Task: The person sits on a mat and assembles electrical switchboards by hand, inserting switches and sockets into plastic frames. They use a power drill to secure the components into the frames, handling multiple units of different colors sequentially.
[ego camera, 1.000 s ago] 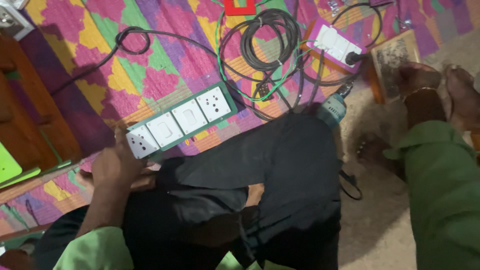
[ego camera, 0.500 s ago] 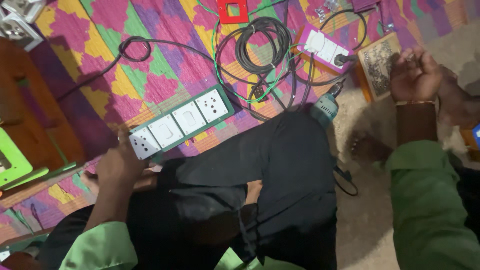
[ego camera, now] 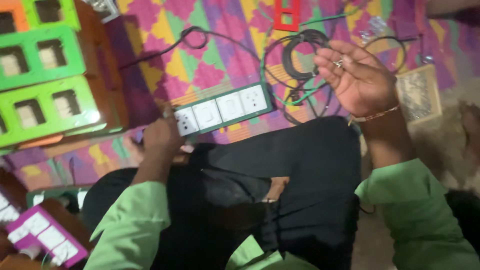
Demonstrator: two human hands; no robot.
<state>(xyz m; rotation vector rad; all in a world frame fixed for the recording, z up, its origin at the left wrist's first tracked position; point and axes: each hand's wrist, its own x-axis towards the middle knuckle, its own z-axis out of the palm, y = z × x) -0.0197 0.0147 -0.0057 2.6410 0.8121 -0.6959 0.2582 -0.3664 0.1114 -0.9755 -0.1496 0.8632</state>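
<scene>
On the patterned mat [ego camera: 210,55], just in front of the seated person's dark-trousered knees, a green-framed switch board [ego camera: 222,107] with four white modules is lying flat; every position below is given relative to this board. The left hand [ego camera: 161,136] is resting on the board's left end, fingers curled down over the outermost module; whether it is gripping or only pressing cannot be told. The right hand [ego camera: 359,77] is hovering above and to the right of the board, palm turned up, fingers loosely spread, with a few small metal parts [ego camera: 340,63] lying at the fingertips; they are too small to identify. A thin bracelet [ego camera: 374,116] is circling that wrist. Just beyond the board's right end, a coil of black cable [ego camera: 299,50] and a green wire [ego camera: 280,97] are lying on the mat, the wire touching the board's corner. Well to the left, green frames [ego camera: 45,100] with rectangular cut-outs are standing stacked. Farther beyond, a small red frame [ego camera: 287,14] is lying at the top edge. To the right, a square framed plate [ego camera: 419,95] is lying on the floor.
</scene>
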